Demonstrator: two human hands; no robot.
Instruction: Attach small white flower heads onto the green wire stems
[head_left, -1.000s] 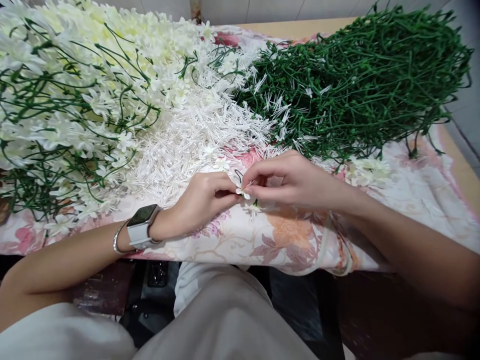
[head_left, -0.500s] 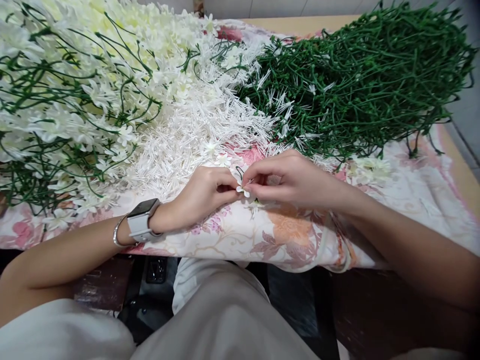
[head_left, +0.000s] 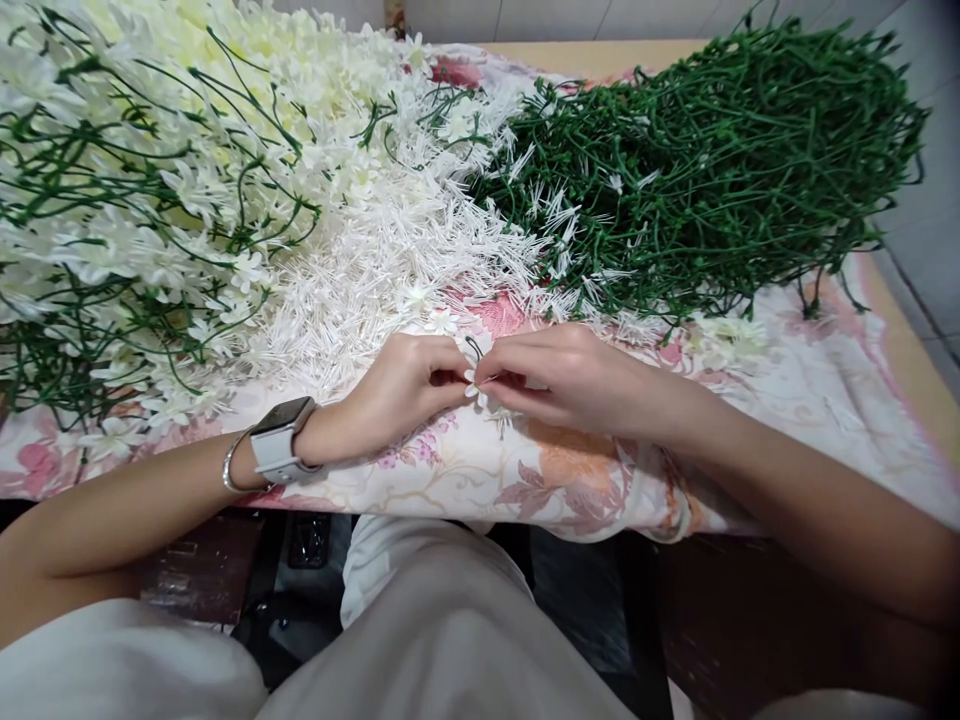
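A small white artificial flower (head_left: 473, 389) with a thin green stem (head_left: 473, 347) is between my two hands, just above the cloth. Its stem side is pinched in the closed fingertips of my left hand (head_left: 405, 385). My right hand (head_left: 581, 380) comes in from the other side, thumb and forefinger pressed together against the flower's petals. Whatever lies in that pinch is hidden by the fingers. Right behind the hands spreads a heap of thin white stamen-like pieces (head_left: 375, 270). Loose white blossoms (head_left: 441, 320) lie at its near edge.
White artificial flowers on green stems (head_left: 172, 180) are piled at the left. A big bundle of bare green plastic stems (head_left: 720, 170) fills the back right. Under everything is a floral cloth (head_left: 840, 400) over a table, whose pale edge (head_left: 907, 350) shows at right.
The right hand is slightly lower and further left, its fingertips still at the flower. The left hand keeps its pinch. The whole view has shifted a little.
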